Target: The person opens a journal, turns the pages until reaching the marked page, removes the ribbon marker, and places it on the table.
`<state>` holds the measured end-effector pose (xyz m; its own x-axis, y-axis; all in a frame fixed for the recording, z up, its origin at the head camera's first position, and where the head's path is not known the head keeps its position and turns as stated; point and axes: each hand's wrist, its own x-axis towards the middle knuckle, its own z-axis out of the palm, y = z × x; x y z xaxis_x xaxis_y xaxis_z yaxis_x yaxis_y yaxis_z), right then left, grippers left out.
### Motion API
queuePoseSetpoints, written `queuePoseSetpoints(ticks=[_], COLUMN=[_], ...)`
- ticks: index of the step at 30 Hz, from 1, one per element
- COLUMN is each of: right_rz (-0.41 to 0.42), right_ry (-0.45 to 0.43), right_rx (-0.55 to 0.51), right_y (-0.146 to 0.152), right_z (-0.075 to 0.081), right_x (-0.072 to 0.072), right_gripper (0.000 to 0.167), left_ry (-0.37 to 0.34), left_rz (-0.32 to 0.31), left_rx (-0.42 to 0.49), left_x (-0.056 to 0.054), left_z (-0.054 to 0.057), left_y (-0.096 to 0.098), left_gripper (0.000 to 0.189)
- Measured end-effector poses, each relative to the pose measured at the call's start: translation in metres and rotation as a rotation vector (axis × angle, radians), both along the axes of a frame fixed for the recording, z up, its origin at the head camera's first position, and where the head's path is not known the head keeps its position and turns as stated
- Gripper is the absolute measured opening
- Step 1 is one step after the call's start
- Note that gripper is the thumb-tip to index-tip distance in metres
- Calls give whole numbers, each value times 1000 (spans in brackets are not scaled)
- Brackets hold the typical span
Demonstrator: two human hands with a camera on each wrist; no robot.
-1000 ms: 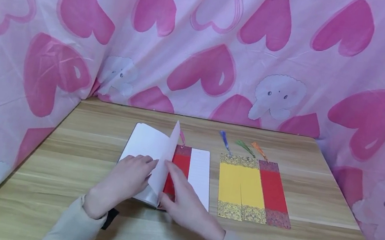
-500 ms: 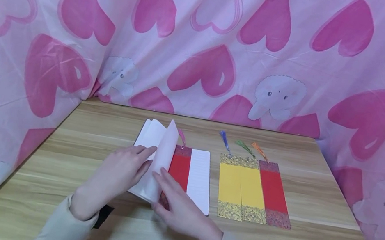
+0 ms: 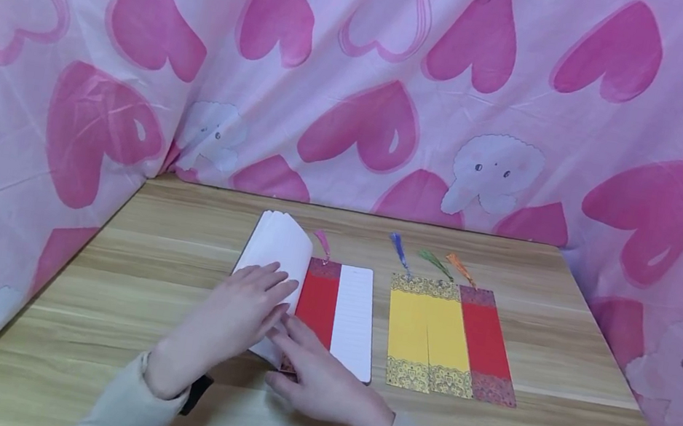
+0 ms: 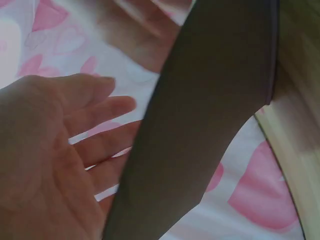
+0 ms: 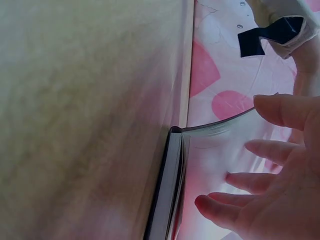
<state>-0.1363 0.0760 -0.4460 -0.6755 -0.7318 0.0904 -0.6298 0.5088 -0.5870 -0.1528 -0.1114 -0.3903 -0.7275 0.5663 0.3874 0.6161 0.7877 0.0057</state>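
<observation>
An open notebook [image 3: 354, 318] lies on the table, its left-hand pages and dark cover [image 4: 200, 100] tilted up off the wood. Across these raised pages, in the head view, rests my left hand [image 3: 234, 307], fingers extended; in the left wrist view their tips disappear behind the cover. My right hand [image 3: 323, 380] is by the lower part of the fold, fingers fairly straight and spread beside the pages in the right wrist view. A red bookmark [image 3: 318, 302] with a pink tassel [image 3: 321, 242] lies on the right-hand page along the fold, its lower end partly hidden by my right hand.
Right of the notebook, two yellow bookmarks [image 3: 407, 326] and another red bookmark [image 3: 486, 341] lie side by side. Blue [image 3: 398, 249], green [image 3: 435, 260] and orange tassels [image 3: 461, 266] stretch from their tops. A pink heart-print cloth [image 3: 359, 98] surrounds the wooden table [image 3: 573, 351].
The page standing upright at the fold has gone over to the left with the others. The left cover and pages have tilted up steeper. My left hand drew back, then returned onto them.
</observation>
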Motion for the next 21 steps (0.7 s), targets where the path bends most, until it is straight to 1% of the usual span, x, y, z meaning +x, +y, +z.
queuePoseSetpoints(ticks=[4,6,8,11,14,19,21], right_rz=[23,14,-17,-93,-185,-352,-417], right_ry=[26,32,12,-58,-142,-224,-296], right_rx=[11,5,-13,-73,-175,-378,-454], right_y=[2,4,6,10,15,22,23], right_z=[1,2,5,11,14,14,13], right_x=[-1,-3,-6,-11,-17,-28,-33], right_gripper=[66,60,54,45,42,41,39], left_ry=[-68,-86,-86,-64,-51,-77,-89], left_rz=[52,72,83,88,99,130,139], left_rx=[-76,-102,-120,-127,-142,-168,-175], left_x=[-2,-3,-4,-4,-5,-5,-5], left_z=[-8,-11,-14,-17,-19,-19,-19], left_y=[1,1,0,0,0,0,0], left_gripper=[42,43,41,36,35,41,42])
